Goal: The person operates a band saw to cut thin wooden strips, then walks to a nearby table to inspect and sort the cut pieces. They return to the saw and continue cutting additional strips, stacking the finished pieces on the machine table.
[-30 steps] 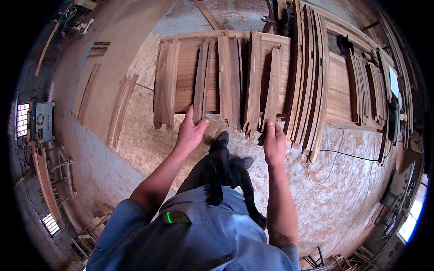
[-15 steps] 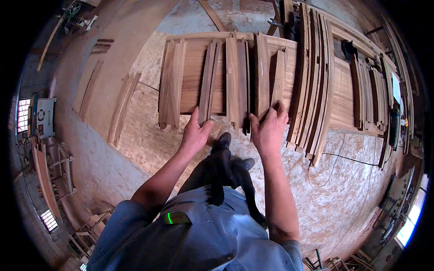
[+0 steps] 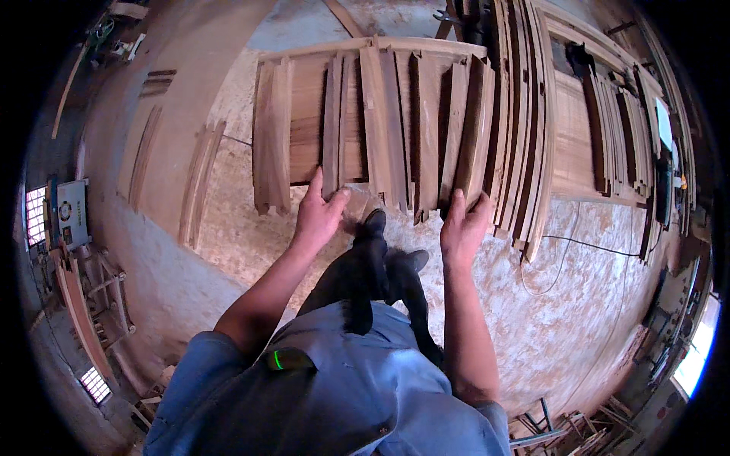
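My left hand (image 3: 319,216) is closed at the near end of a narrow, dark brown wooden strip (image 3: 333,125), thumb and forefinger on either side of the end. To the right, my right hand (image 3: 465,232) pinches the near end of a lighter wooden strip (image 3: 477,125), thumb on its left and fingers on its right. That strip lies slightly slanted beside a tight stack of long strips (image 3: 525,129). Between my hands, several more strips (image 3: 374,121) lie side by side across a broad wooden panel (image 3: 306,114).
A pair of strips (image 3: 199,182) lies on a large flat sheet (image 3: 190,68) at the left. More wood pieces (image 3: 608,144) sit on the right end of the workpiece support. A dark cable (image 3: 589,247) crosses the floor at the right. My shoes (image 3: 375,222) are just below the panel's near edge.
My right hand has shifted slightly right and now grips a strip beside the stack, instead of resting at two strips farther left. My left hand stays at the same dark strip. The view has shifted slightly.
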Demonstrator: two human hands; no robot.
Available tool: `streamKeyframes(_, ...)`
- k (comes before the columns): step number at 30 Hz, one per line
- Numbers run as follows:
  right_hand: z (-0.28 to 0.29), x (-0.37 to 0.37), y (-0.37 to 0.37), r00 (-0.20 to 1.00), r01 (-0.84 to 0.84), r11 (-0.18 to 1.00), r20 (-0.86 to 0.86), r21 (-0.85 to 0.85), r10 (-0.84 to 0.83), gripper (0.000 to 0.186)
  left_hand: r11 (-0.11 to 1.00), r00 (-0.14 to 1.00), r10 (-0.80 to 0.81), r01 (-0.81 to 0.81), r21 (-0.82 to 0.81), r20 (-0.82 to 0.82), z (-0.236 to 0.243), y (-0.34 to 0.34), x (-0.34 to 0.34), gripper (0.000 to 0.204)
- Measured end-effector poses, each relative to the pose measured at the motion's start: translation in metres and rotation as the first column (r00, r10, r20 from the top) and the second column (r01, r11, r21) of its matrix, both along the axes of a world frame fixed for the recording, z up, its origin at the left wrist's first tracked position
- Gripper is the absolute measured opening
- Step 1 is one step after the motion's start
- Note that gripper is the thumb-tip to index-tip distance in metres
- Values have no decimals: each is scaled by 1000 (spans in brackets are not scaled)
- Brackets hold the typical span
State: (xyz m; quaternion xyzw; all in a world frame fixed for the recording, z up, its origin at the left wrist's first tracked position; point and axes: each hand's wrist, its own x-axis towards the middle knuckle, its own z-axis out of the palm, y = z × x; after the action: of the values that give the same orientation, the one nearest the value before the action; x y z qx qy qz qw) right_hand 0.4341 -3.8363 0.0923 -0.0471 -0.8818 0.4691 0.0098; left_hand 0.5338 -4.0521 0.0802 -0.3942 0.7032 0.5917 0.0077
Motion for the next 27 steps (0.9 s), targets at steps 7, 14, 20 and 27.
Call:
streamKeyframes(7,-2,-21,6,1000,-18,999,26,34,17,50,997,996,33,-27,68,-88,5,0,-9,65)
streamKeyframes(14,-3,-24,23,943,-116,963,278,-244,184,44,912,974,164,-91,399,-154,5,-7,-5,53)
streamKeyframes(20,-2,10,28,907,85,903,409,-421,105,59,923,974,172,-107,370,-146,3,-5,-3,52)
streamKeyframes(27,-6,73,14,483,559,432,702,-708,524,36,898,968,176,-83,433,-180,11,3,-6,51)
